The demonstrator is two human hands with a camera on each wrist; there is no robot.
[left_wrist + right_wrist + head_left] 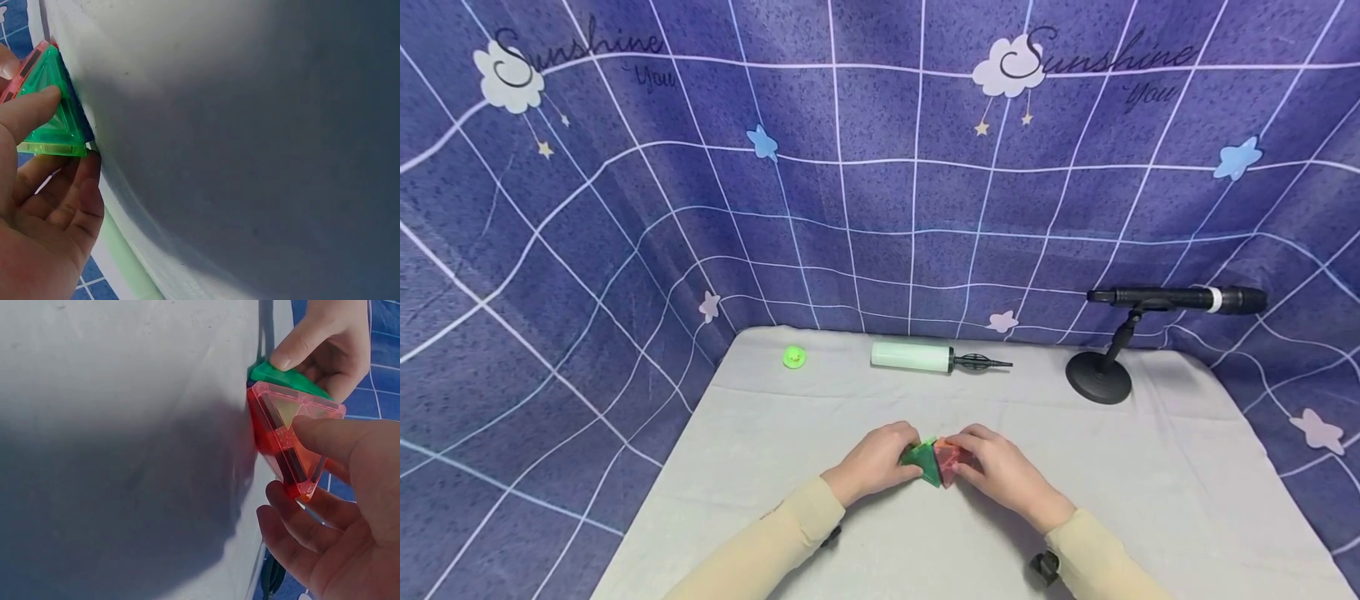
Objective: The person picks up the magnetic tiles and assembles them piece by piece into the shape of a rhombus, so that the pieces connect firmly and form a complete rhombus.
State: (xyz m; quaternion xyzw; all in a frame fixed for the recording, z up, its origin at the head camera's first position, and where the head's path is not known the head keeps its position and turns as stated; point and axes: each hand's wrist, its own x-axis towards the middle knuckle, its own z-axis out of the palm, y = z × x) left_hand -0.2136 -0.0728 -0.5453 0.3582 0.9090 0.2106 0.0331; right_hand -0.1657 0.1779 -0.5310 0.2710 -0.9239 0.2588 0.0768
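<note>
Both hands hold a small cluster of translucent triangular magnetic tiles over the middle of the table. On its left side, my left hand pinches a green magnetic tile, thumb on its face. A yellow-green tile forms the edge beside the fingers in the left wrist view. From the other side, my right hand grips a pinkish-red magnetic tile, its thumb pressed on the face and fingers beneath. Dark magnet strips show along that tile's edges. Orange and dark blue tiles show partly; the cluster's far side is hidden.
On the white-covered table, a green toy duck sits back left. A pale green hand pump lies at the back middle. A black microphone on a round-based stand is back right. A blue grid-patterned curtain surrounds the table.
</note>
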